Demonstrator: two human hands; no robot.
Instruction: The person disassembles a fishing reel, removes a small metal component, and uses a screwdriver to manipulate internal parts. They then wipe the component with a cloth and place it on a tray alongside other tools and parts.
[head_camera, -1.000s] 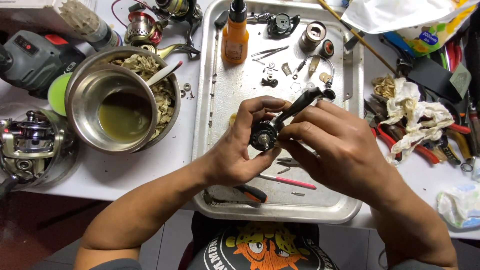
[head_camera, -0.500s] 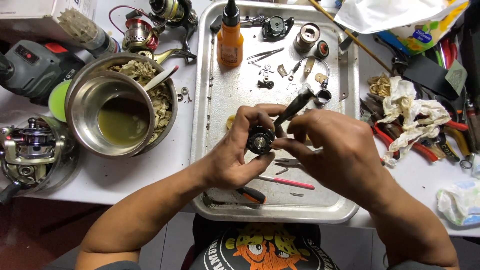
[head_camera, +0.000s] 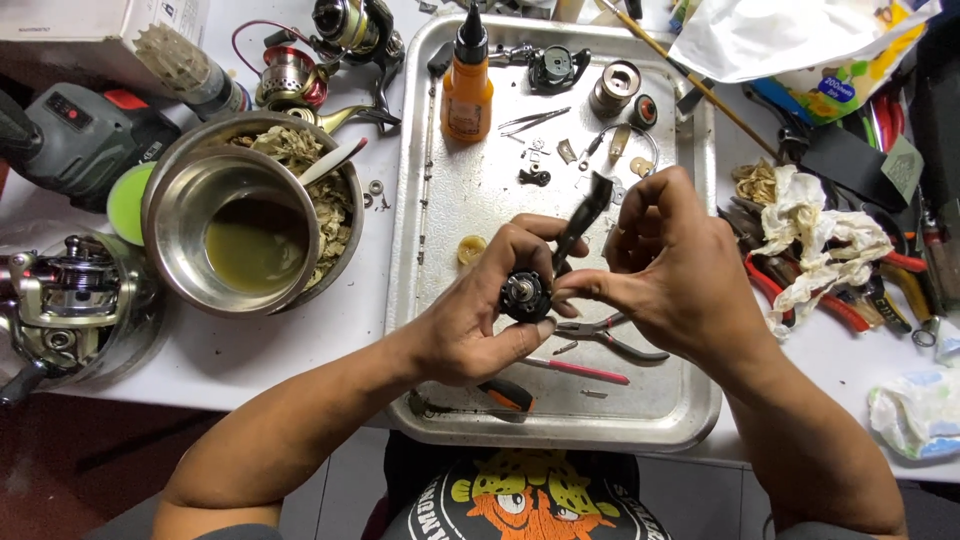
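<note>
Head view, centre of the frame: I am cradling the reel body (head_camera: 527, 295) in my left hand (head_camera: 470, 325), fingers curled closed around its round black housing, thumb pressing along the lower edge. The reel body is sitting just above the middle of the tray (head_camera: 700, 400), clear of the tray floor.

My right hand (head_camera: 680, 275) is pinching closed at thumb and forefinger right against the reel body's right side; whether a small part is sitting between those fingertips I cannot tell. The remaining fingers are fanning upward, half open. The black handle arm (head_camera: 585, 215) is projecting up and to the right from the reel body, passing between my two hands.

Below my hands, the pliers (head_camera: 610, 335) and a red-handled tool (head_camera: 580, 370) are lying on the tray. In the upper part of the tray, the orange bottle (head_camera: 466, 90) is standing upright, with small loose parts (head_camera: 560, 150) scattered to its right.

Left of the frame: a steel bowl (head_camera: 175, 200) holding greenish liquid is sitting off the tray, with another reel (head_camera: 70, 300) further left.

Judgement on technique: I should be keeping the left grip firm and the housing face turned toward me, working directly over the tray so any dropped piece is landing inside it, and keeping the pinch small and square to the housing.
</note>
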